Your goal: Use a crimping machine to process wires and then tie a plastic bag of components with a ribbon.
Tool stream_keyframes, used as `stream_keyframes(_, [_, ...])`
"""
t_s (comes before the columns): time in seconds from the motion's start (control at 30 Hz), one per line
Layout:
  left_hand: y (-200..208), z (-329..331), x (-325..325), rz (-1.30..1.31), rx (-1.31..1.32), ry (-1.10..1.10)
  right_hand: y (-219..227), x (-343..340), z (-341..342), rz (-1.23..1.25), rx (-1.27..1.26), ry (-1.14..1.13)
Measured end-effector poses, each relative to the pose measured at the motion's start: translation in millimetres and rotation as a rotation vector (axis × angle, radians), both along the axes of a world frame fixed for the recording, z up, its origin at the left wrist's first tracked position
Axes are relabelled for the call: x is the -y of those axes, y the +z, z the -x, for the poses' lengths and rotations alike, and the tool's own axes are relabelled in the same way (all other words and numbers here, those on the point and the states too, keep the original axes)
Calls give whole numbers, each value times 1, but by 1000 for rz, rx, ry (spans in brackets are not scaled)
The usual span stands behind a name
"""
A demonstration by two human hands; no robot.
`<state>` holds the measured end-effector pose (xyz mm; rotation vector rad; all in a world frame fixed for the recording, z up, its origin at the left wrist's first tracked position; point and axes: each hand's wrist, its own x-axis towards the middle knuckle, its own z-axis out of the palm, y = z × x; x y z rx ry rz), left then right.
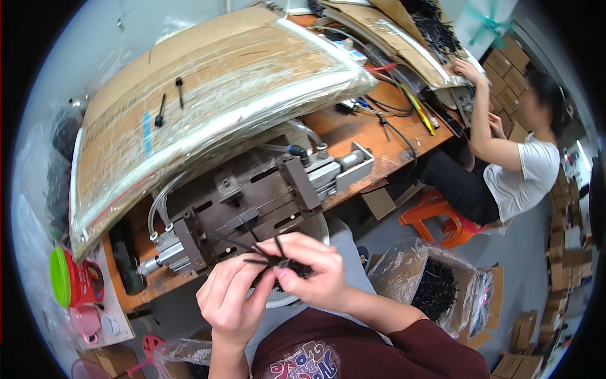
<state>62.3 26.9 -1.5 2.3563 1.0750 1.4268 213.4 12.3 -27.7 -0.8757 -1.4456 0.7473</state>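
Note:
In front of my lap, my left hand [233, 294] and my right hand [312, 271] come together with bent fingers. Between them they pinch several thin black stick-like parts [276, 247], whose ends poke out at different angles. Their exact kind is too small to make out. Beneath the hands, mostly hidden, is a white round container [325, 232] with dark pieces inside. Just beyond my fingers stands a brown metal fixture [271, 192] with a silver pneumatic cylinder [173, 251] at its left and another cylinder [328, 174] at its right.
Two black headed rods [160, 112] lie on a film-wrapped cardboard slab [240, 76] above the fixture. A green-and-red bucket [79, 278] stands at left. On the right, a co-worker [521, 164] sits by an orange stool [435, 215], reaching to a box; an open bag-lined carton [435, 290] holds black parts.

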Motion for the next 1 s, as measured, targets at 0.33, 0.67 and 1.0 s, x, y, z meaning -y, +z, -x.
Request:
stream_keyframes(0.33, [2, 0, 14, -26, -35, 35, 3, 18, 14, -63, 153, -104])
stream_keyframes(0.67, [-18, 1, 6, 268, 31, 19, -8, 7, -6, 456, -549, 80])
stream_keyframes(1.0, [-37, 4, -11, 104, -280, 134, -2, 4, -10, 594, -492, 79])
